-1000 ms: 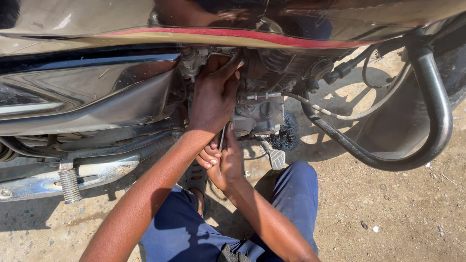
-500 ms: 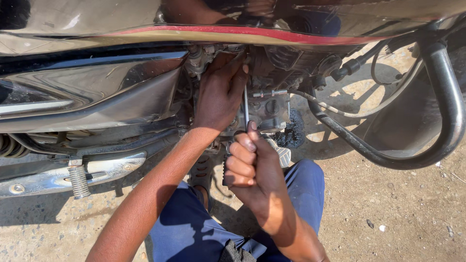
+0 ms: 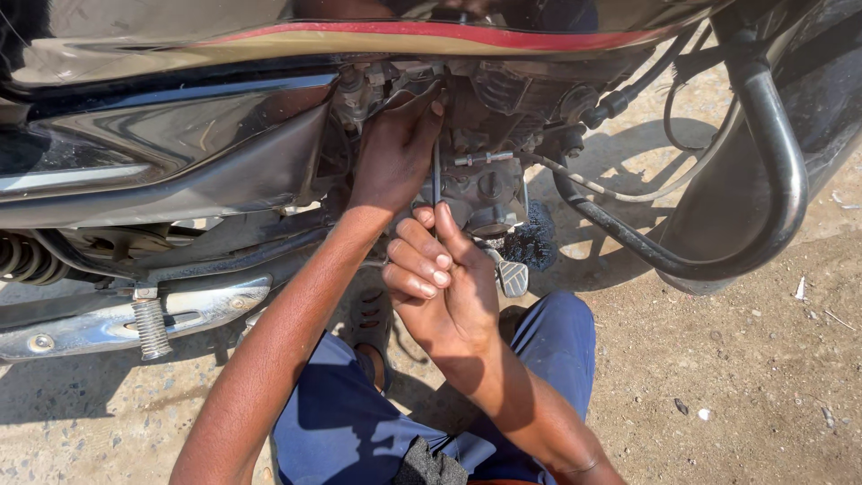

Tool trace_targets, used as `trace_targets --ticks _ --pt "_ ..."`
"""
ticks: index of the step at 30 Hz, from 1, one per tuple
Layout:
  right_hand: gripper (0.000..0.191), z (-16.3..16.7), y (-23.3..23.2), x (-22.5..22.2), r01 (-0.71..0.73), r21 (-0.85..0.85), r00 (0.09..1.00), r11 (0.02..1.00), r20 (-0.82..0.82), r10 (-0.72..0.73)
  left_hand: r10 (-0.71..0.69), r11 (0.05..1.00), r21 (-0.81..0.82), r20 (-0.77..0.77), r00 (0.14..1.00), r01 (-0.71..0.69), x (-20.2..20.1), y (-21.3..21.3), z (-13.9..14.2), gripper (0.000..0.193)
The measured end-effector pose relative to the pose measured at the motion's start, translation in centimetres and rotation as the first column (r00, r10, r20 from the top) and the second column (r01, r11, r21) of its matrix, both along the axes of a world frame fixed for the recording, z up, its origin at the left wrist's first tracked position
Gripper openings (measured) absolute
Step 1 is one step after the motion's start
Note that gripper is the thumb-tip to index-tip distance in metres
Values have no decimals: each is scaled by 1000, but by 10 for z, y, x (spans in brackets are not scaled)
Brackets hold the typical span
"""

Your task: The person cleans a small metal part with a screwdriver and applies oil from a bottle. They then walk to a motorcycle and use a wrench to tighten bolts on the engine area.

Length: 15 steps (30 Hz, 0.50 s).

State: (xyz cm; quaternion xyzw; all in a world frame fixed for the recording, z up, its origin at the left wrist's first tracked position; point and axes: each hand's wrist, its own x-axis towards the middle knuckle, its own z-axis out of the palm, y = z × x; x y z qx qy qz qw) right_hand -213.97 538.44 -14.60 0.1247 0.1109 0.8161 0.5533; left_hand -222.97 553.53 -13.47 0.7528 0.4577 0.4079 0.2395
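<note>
Head view: the right hand (image 3: 444, 287) is curled shut around the lower end of a thin, straight, dark metal rod-shaped tool (image 3: 436, 175), most likely a screwdriver. The tool stands nearly upright, its tip up against the grey metal carburettor body (image 3: 480, 193) tucked under the motorcycle's glossy black fuel tank with a red stripe (image 3: 359, 36). The left hand (image 3: 395, 153) reaches up beside the shaft, fingers spread against the engine parts just left of the carburettor. Whether it pinches anything there cannot be told, as its fingertips are lost among the fittings.

The tool looks light, stiff and narrow. Bare metal this slim would likely slip in the fingers, so the thicker bottom end inside the closed fist seems the sound place to hold it. The carburettor looks rigid and fixed in place, with small screws and a thin silver cable (image 3: 575, 180) beside it that could be snagged.

The space is tight: a curved black steel crash guard tube (image 3: 781, 162) to the right, a chrome exhaust pipe (image 3: 135, 314) low on the left, and a coiled rear spring (image 3: 22, 256) at the far left edge. Underfoot is dry, sandy ground (image 3: 718, 359) strewn with small pebbles, under hard sunlight. The person's blue trousers (image 3: 341, 422) fill the bottom of the view
</note>
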Motion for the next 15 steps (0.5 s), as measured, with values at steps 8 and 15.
trace_targets --ticks 8,15 --pt "38 6 45 -24 125 110 837 986 -545 -45 -21 999 -27 -7 1000 21 0 3 3 42" --pt "37 3 51 -35 174 62 707 983 -702 -81 -70 998 2 16 997 70 -5 2 7 40"
